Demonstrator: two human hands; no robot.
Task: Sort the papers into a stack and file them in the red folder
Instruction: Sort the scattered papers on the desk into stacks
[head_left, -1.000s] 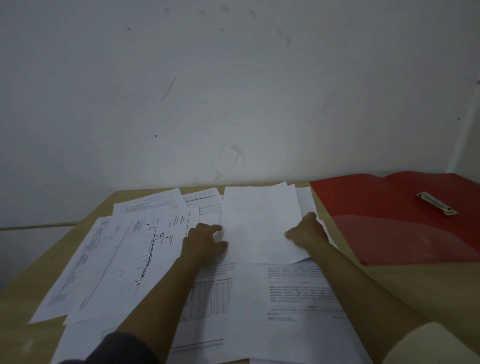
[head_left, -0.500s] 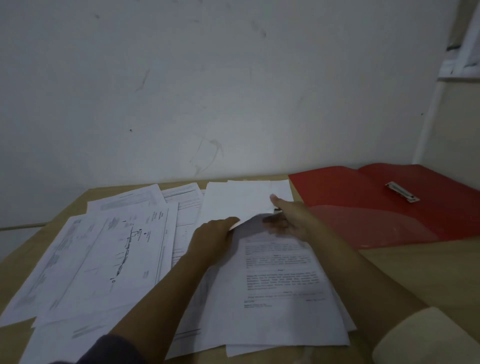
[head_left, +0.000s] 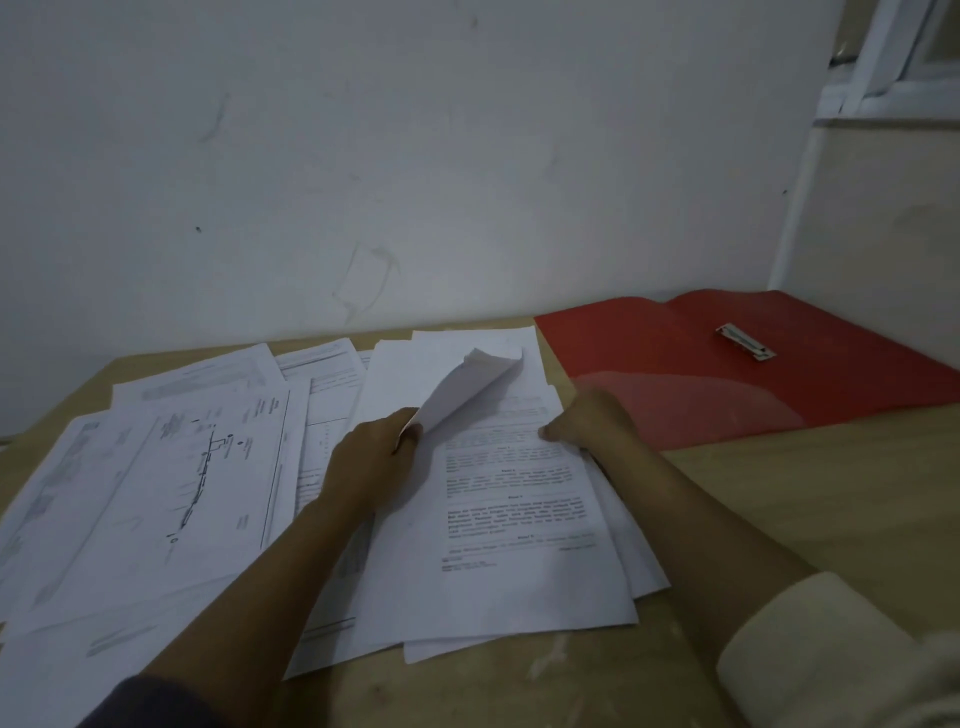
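Note:
Several white printed papers (head_left: 171, 493) lie spread over the wooden table. A small pile of text sheets (head_left: 514, 525) sits in the middle. My left hand (head_left: 374, 462) pinches the corner of a blank sheet (head_left: 467, 389) that curls up above the pile. My right hand (head_left: 587, 421) rests on the pile's right edge, fingers curled at the paper's side. The red folder (head_left: 701, 384) lies open at the back right, its metal clip (head_left: 745, 342) showing.
The table (head_left: 805, 493) stands against a white wall (head_left: 415, 156). Bare wood shows at the front right. A window frame (head_left: 893, 62) is at the top right. Papers at the left reach the table's left edge.
The blank top sheet, flat a second ago, has been lifted by my left hand and now curls upward. A text sheet beneath it is uncovered. My right hand moved to the pile's right edge.

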